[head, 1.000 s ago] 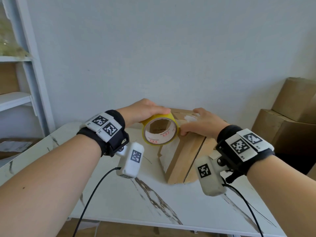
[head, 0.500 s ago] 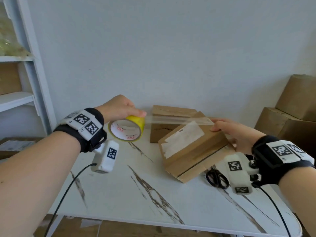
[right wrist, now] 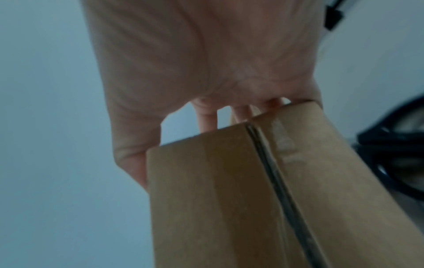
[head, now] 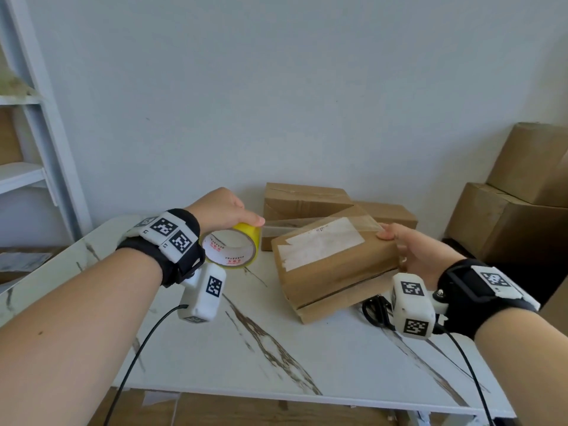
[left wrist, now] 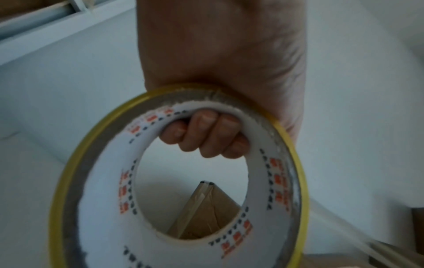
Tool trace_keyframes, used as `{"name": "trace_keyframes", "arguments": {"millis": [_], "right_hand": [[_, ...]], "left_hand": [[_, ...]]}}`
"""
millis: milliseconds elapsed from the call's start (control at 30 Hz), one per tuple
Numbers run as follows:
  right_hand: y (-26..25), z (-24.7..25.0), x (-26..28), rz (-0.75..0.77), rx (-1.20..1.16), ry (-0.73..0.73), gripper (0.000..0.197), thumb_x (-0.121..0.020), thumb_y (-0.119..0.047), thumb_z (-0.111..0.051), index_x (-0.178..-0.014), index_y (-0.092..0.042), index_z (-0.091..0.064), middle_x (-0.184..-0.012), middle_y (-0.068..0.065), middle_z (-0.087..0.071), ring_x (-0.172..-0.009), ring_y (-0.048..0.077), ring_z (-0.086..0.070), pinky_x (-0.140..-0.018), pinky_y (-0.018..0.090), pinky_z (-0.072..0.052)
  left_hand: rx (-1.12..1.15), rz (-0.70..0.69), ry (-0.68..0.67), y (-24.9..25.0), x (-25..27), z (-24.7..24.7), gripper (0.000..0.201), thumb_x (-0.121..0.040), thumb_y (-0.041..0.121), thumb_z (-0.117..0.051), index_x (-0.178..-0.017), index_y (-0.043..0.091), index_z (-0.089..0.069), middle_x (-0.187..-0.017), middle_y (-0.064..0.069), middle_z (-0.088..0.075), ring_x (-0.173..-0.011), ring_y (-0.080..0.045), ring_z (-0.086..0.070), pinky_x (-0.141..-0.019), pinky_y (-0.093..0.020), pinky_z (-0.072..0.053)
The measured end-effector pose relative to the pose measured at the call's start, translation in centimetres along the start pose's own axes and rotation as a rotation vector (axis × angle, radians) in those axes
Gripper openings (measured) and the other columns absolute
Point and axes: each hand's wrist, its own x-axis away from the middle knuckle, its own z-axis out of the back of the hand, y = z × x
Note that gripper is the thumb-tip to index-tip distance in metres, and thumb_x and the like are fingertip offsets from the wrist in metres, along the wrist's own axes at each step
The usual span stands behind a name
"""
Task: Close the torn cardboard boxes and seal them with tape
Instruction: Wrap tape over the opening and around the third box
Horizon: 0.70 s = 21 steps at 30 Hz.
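Observation:
My left hand (head: 229,210) holds a yellow tape roll (head: 247,239) up over the table, left of the boxes; its fingers (left wrist: 204,134) hook through the white core (left wrist: 98,199). A clear tape strip (head: 307,224) runs from the roll rightward along the back top edge of the tilted cardboard box (head: 338,272). My right hand (head: 408,250) grips that box's right end, thumb pressing the strip's end onto the top corner. In the right wrist view the box (right wrist: 206,199) shows a dark seam between its flaps.
A second cardboard box (head: 301,199) lies behind against the wall. Black scissors (head: 373,310) lie on the marble table (head: 276,348) under my right wrist. Larger stacked boxes (head: 507,226) stand at the right, a white shelf (head: 37,133) at the left.
The hands moved apart and pulled a length of tape off the roll, left hand going left, right hand going right. The strip's end now sits on the box's right corner.

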Motion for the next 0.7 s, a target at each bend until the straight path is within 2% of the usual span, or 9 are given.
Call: {"name": "trace_keyframes", "arguments": {"millis": [67, 233, 433, 533, 633, 700], "right_hand": [[0.9, -0.3, -0.5, -0.029, -0.063, -0.029, 0.039, -0.08, -0.027, -0.061, -0.119, -0.024, -0.06, -0.12, 0.013, -0.06, -0.097, 0.035, -0.057, -0.082, 0.045, -0.05], [2.0, -0.8, -1.6, -0.064, -0.131, -0.05, 0.038, -0.079, -0.028, -0.06, -0.115, -0.017, -0.058, -0.101, 0.011, -0.063, -0.087, 0.035, -0.06, -0.077, 0.046, -0.051], [2.5, -0.6, -2.7, -0.09, -0.157, -0.023, 0.047, -0.078, -0.023, -0.054, -0.123, -0.011, -0.052, -0.095, 0.012, -0.053, -0.075, 0.031, -0.054, -0.064, 0.037, -0.048], [2.5, -1.0, -3.1, -0.104, -0.117, 0.036, 0.036, -0.075, -0.018, -0.052, -0.11, -0.01, -0.057, -0.09, 0.01, -0.049, -0.071, 0.028, -0.05, -0.061, 0.033, -0.044], [1.7, -1.1, -3.5, -0.042, -0.059, 0.1, 0.033, -0.075, -0.012, -0.05, -0.107, -0.009, -0.056, -0.102, 0.012, -0.053, -0.079, 0.03, -0.053, -0.066, 0.034, -0.047], [0.6, -2.0, -3.7, -0.016, 0.042, 0.098, 0.044, -0.067, -0.025, -0.055, -0.108, -0.01, -0.055, -0.11, 0.012, -0.053, -0.088, 0.03, -0.054, -0.075, 0.036, -0.048]], "left_hand": [[-0.025, 0.031, -0.012, -0.3, -0.1, -0.2, 0.06, -0.074, 0.035, -0.077, -0.046, 0.02, -0.026, -0.044, 0.007, -0.02, -0.042, -0.014, -0.021, -0.05, -0.027, -0.016], [-0.051, 0.09, -0.068, -1.1, -0.2, -1.0, 0.059, -0.075, 0.035, -0.076, -0.046, 0.019, -0.028, -0.045, 0.006, -0.021, -0.042, -0.014, -0.022, -0.049, -0.027, -0.017], [-0.067, 0.103, -0.103, -0.9, -0.5, -2.1, 0.06, -0.073, 0.036, -0.077, -0.045, 0.019, -0.027, -0.049, 0.002, -0.021, -0.045, -0.016, -0.023, -0.052, -0.028, -0.017], [-0.103, 0.109, -0.118, -0.9, -0.7, -3.2, 0.06, -0.073, 0.038, -0.077, -0.046, 0.019, -0.027, -0.051, 0.002, -0.022, -0.045, -0.016, -0.025, -0.052, -0.028, -0.018], [-0.135, 0.111, -0.128, -0.6, -0.8, -3.6, 0.06, -0.076, 0.039, -0.074, -0.046, 0.019, -0.026, -0.05, 0.003, -0.022, -0.045, -0.016, -0.024, -0.052, -0.029, -0.018], [-0.211, 0.107, -0.125, -0.1, -0.8, -3.6, 0.057, -0.076, 0.04, -0.072, -0.048, 0.018, -0.026, -0.05, 0.003, -0.021, -0.047, -0.017, -0.024, -0.053, -0.029, -0.017]]}}
